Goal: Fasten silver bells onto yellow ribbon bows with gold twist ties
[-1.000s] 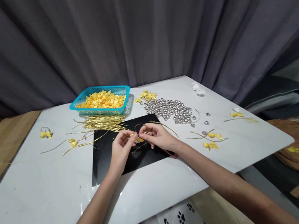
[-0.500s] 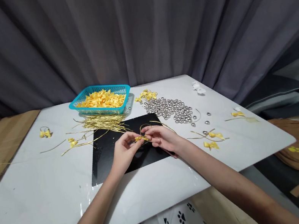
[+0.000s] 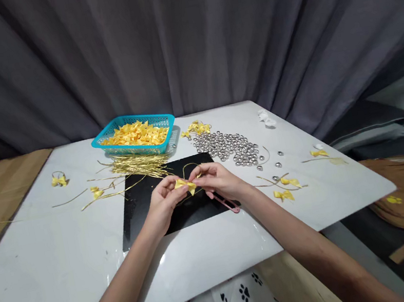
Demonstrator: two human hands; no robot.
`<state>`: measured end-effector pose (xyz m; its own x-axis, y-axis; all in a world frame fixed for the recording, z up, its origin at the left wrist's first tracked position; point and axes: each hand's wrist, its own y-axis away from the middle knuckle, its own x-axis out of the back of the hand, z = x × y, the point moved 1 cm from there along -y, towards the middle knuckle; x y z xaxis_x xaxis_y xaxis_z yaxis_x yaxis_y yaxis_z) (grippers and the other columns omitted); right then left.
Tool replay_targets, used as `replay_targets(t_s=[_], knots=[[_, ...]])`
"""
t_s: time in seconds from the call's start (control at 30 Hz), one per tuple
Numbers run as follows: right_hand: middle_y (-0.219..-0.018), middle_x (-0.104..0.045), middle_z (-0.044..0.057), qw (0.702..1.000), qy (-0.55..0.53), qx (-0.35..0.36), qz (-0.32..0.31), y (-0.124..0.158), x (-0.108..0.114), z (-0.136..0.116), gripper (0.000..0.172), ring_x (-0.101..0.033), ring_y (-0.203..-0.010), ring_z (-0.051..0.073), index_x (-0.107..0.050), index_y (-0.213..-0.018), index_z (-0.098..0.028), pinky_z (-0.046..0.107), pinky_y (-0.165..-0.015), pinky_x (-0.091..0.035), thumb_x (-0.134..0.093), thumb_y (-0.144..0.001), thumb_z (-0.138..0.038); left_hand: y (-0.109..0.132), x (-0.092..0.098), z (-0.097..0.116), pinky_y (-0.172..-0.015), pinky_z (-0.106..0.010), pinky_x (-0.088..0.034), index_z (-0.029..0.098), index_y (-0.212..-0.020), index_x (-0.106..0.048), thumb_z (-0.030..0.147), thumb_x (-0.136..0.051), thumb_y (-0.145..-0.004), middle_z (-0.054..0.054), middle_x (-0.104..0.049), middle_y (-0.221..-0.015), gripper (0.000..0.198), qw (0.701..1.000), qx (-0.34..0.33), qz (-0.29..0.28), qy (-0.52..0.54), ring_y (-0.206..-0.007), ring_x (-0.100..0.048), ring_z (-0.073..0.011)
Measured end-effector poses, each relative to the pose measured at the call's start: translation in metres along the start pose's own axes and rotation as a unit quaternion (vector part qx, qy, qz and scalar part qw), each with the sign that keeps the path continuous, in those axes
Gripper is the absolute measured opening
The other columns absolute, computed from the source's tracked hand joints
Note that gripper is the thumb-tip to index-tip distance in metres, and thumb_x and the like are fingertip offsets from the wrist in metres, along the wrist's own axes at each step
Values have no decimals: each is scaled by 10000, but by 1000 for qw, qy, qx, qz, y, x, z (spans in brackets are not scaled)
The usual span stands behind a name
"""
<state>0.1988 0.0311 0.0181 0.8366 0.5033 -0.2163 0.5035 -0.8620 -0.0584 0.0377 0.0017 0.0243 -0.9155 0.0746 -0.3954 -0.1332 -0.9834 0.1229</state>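
At the left edge of the white table [image 3: 49,261] lies a small yellow bow on a ring [image 3: 59,181]. Just inward of it are loose gold wires [image 3: 71,198] and another stray bow [image 3: 96,192]. Toward the far edge stands a teal basket [image 3: 135,153] heaped with yellow bows, and a bundle of gold wires [image 3: 142,164] lies just in front of it, touching the far left corner of a black mat [image 3: 138,219].

Over the middle of the mat, the left hand [image 3: 164,202] has thumb and forefinger pinched tight on the left wing of a yellow bow held off the mat [image 3: 185,185]. This bow's long axis runs roughly left to right, parallel to the table's near edge, with one tip dipping toward the person. A thin gold wire [image 3: 189,165] arcs from it toward the mat's far edge. The right hand [image 3: 217,180] pinches the bow's right end, fingers closed on it.

A pink tool [image 3: 228,203] lies on the mat's right edge under the right wrist. Beyond it a pile of silver beads [image 3: 228,145] spreads toward the far edge, with a cluster of bows [image 3: 197,129] behind it. Wired bows [image 3: 286,188] lie to the right, and one more bow [image 3: 318,153] sits near the right edge.
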Motion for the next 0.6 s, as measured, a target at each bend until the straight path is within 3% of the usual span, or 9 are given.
replay_targets(t_s=[0.4,0.5,0.6], knots=[[-478,-336,-93,999,4,14,-30,2,-1,-7,155,-332,-404,33,-622,-848,-164,138,-398,-423,-599,-816,-314,-2,5,-2,-615,-122,-492,147,-741,-618,157,-814,-545,32,-648,-696,277,997,42,-32,59,-630,-613,-59],[-492,-384,-84,1000,-1,14,-12,2,2,-6,164,-349,-406,32,-643,-867,-162,144,-398,-428,-610,-807,-310,-2,6,-2,-613,-114,-490,146,-746,-621,161,-817,-545,33,-652,-697,282,997,40,-29,57,-622,-609,-51],[-624,-563,-45,998,-35,23,36,1,3,-7,171,-353,-390,8,-661,-866,-160,144,-377,-411,-669,-751,-287,-3,7,-2,-610,-106,-486,148,-743,-621,169,-823,-537,39,-649,-676,289,998,36,-21,56,-617,-608,-48]])
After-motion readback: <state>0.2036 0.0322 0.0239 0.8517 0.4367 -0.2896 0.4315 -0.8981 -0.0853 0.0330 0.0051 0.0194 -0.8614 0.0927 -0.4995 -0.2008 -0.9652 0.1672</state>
